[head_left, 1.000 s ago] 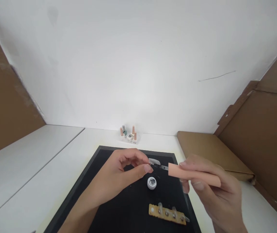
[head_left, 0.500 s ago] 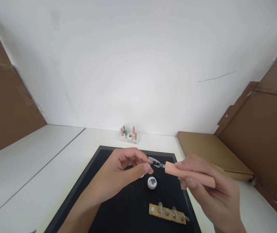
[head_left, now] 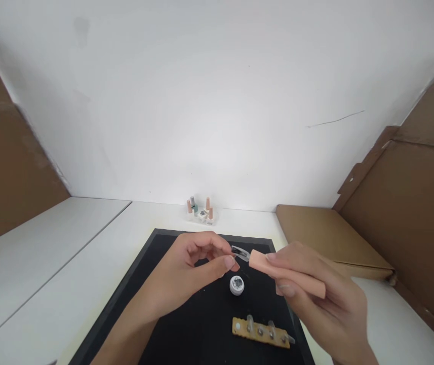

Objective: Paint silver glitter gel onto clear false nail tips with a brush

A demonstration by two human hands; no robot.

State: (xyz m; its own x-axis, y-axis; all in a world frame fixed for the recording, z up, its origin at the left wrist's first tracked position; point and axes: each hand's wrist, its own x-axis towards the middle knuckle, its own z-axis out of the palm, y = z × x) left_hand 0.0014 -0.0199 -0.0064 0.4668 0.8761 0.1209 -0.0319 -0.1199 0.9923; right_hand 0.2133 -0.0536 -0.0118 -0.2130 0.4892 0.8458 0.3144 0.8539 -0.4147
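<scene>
A clear false nail (head_left: 244, 256) with a dark streak along it is pinched at its left end between the thumb and fingertips of my left hand (head_left: 201, 261). My right hand (head_left: 317, 289) grips the long peach cap of a nail polish brush (head_left: 288, 274), tilted with its narrow end towards the nail. The bristles overlap the nail, and I cannot make out their exact contact. Below the nail, a small round white pot (head_left: 237, 285) with a silvery, gem-like top stands on the black mat (head_left: 194, 324).
A tan strip stand (head_left: 262, 333) bearing several clear nail tips lies on the mat's near right part. Behind the mat, a clear holder (head_left: 200, 218) carries several polish bottles. A flat cardboard box (head_left: 330, 238) lies at right; cardboard panels flank the white table (head_left: 83, 243).
My right hand has moved a little left with the brush, bringing the cap's end close to the false nail. My left hand stays nearly still. The view has shifted slightly.
</scene>
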